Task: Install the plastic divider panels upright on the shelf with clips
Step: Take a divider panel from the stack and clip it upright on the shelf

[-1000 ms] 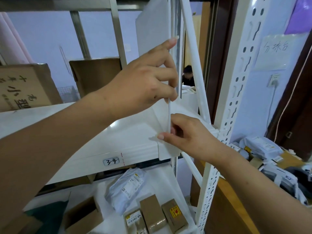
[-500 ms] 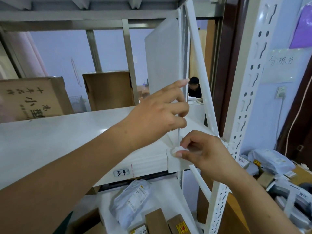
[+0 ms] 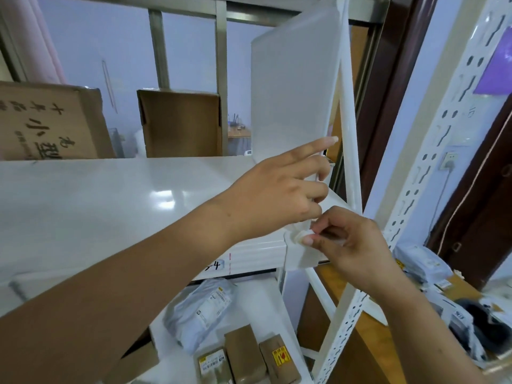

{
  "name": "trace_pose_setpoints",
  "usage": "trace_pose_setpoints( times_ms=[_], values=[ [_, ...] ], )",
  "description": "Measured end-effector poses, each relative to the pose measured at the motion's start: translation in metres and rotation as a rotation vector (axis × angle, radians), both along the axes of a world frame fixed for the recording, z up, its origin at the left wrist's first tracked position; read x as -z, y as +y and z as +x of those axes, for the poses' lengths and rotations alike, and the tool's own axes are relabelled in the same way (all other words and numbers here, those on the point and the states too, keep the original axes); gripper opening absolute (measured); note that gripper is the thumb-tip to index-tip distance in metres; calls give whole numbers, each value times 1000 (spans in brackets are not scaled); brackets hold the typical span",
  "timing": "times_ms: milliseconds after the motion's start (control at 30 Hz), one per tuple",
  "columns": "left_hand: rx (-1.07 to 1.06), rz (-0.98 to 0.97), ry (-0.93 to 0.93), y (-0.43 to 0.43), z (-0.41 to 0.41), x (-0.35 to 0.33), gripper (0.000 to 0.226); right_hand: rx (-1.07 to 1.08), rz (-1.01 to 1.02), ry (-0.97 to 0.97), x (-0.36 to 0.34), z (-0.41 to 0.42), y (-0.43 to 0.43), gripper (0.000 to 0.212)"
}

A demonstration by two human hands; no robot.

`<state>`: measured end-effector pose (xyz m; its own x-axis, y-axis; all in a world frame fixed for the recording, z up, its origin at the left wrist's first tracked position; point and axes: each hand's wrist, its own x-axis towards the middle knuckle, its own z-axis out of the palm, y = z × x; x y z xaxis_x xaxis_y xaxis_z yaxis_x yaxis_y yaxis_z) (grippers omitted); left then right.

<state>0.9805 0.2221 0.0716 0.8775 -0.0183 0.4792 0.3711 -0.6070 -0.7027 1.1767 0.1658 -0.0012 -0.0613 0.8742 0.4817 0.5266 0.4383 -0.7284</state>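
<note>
A translucent white plastic divider panel [image 3: 293, 84] stands upright at the right end of the white shelf [image 3: 110, 195]. My left hand [image 3: 279, 189] holds the panel's front edge low down, index finger stretched along it. My right hand [image 3: 352, 242] pinches a small white clip [image 3: 300, 236] at the shelf's front lip, right at the foot of the panel. The panel's bottom front corner is hidden behind my fingers.
Two cardboard boxes [image 3: 180, 123] stand at the back of the shelf. A white slotted upright [image 3: 432, 151] and a diagonal brace [image 3: 349, 106] frame the right end. Wrapped parcels [image 3: 202, 309] and small boxes lie on the lower shelf; more parcels lie on a table at the right.
The view has tilted up and moved closer. My right hand has brought the clip up to the shelf lip at the panel's foot. My left hand has loosened, index finger now extended.
</note>
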Motion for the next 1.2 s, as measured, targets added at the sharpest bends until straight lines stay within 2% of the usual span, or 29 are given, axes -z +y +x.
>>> trace_pose_setpoints(
  times_ms=[167, 233, 400, 667, 900, 1100, 1200],
  values=[
    [15, 19, 15, 0, -5, -4, 23, 38, 46, -46, -3, -4, 0, 24],
    [26, 17, 25, 1, -8, -6, 23, 22, 75, -46, -3, -7, 0, 22],
    [49, 6, 27, -1, -33, -13, 30, -59, 75, -40, -2, -29, 6, 17],
    [-71, -25, 62, -27, -106, -11, 41, -214, 187, -81, 6, -93, 11, 21],
    [-30, -54, 9, -26, -112, -7, 37, -207, 183, 4, 12, -101, 12, 29],
    [-41, -114, -69, -28, -116, 12, 32, -202, 177, -12, 10, -102, 9, 35],
    [-65, -165, -92, -31, -118, 24, 28, -198, 232, -28, 13, -103, 6, 32]
  ],
)
